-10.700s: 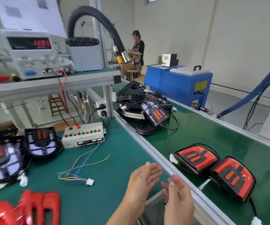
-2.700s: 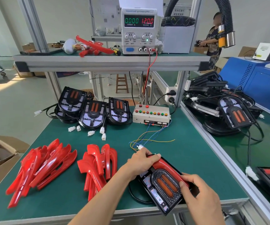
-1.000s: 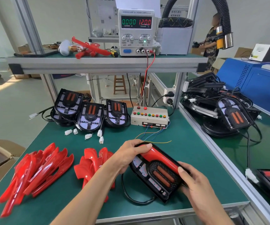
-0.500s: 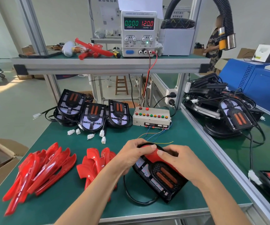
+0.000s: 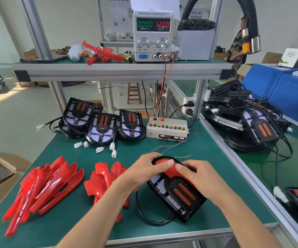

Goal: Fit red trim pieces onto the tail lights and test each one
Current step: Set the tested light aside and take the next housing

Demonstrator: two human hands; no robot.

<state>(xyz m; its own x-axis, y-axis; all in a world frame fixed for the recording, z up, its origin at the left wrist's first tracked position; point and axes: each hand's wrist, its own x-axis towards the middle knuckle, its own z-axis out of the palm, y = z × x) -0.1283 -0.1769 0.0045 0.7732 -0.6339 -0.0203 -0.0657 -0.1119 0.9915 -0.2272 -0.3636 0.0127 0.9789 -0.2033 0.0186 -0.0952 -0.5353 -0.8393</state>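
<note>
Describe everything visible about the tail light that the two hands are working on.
The black D-shaped tail light lies flat and skewed on the green bench mat, rounded end away from the person. Its middle holds two unlit orange bars in a mesh surround, flanked by pale reflective panels. A glossy red plastic trim piece sits over the rounded end. The left hand and right hand press on the trim. A black cable loops from under it.

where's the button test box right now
In the head view the button test box sits at the back of the green table, right of the three untrimmed tail lights, below the power supply.
</note>
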